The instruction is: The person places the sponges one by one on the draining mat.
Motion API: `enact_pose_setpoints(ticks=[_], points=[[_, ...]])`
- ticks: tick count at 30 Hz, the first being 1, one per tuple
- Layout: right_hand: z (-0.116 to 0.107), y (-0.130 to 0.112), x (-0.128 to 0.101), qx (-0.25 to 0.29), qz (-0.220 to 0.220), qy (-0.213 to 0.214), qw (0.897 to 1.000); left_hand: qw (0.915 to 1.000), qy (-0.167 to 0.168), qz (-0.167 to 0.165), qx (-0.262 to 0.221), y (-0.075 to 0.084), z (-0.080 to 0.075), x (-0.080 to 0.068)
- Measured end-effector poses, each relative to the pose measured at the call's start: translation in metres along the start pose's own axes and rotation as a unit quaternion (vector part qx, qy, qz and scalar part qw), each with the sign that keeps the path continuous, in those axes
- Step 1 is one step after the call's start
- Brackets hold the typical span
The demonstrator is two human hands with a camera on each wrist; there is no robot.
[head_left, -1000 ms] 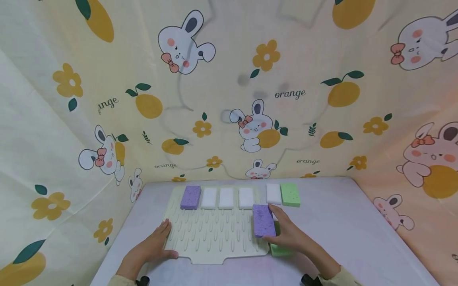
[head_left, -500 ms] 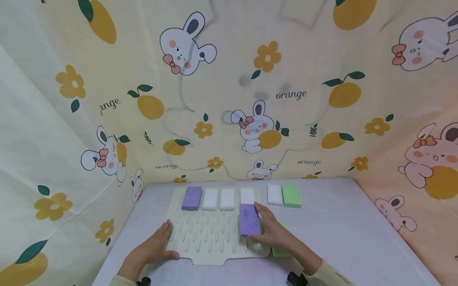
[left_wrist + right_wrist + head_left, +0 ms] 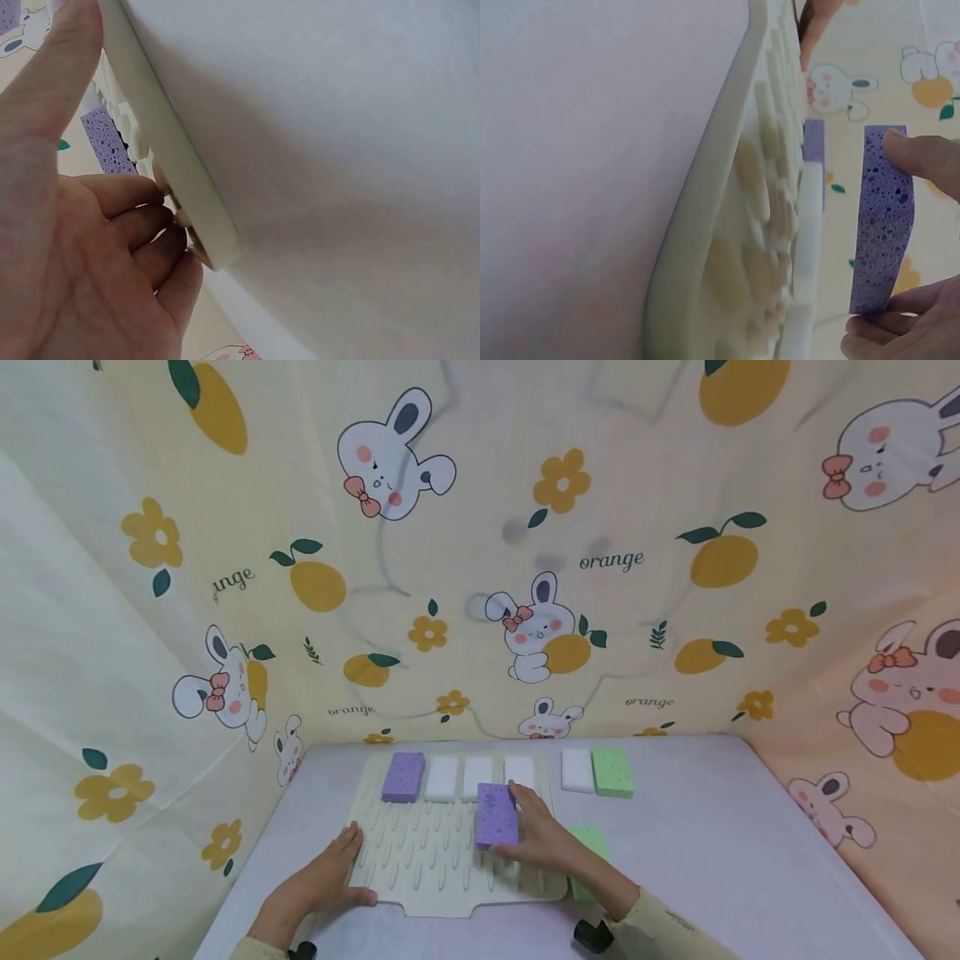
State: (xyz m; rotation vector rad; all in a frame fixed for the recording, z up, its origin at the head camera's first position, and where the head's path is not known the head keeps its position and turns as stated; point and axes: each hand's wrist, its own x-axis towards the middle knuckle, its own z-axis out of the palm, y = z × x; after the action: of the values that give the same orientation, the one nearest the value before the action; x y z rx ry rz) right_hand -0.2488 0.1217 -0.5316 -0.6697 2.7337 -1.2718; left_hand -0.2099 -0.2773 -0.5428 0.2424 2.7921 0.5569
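A cream board with raised oval ridges lies in the middle of the table. My left hand holds its near left corner, thumb along the near edge, bent fingertips at the left side. Above the right half of the board, my right hand pinches a purple sponge between thumb and fingers. In the right wrist view this sponge hangs apart from the board's ridges. Along the board's far edge sit another purple sponge and three white sponge blocks, the rightmost partly covered by my right hand.
Right of the board at the back, a white block stands beside a green sponge. More green shows at the board's right edge, partly hidden by my right forearm. A patterned cloth encloses the table.
My right hand has carried the purple sponge leftward from the board's right edge to over its right half. The left hand has stayed at the board's corner.
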Motion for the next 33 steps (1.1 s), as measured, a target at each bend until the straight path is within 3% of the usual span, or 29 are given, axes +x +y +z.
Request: enact_pose_setpoints(ticks=[18, 33], points=[[0.048, -0.025, 0.022, 0.027, 0.007, -0.058, 0.998, 1.0, -0.001, 0.002, -0.003, 0.0, 0.0, -0.002], [0.078, -0.037, 0.036, 0.063, 0.022, -0.064, 0.996, 0.9998, 0.003, 0.02, 0.002, -0.003, 0.0, 0.0]])
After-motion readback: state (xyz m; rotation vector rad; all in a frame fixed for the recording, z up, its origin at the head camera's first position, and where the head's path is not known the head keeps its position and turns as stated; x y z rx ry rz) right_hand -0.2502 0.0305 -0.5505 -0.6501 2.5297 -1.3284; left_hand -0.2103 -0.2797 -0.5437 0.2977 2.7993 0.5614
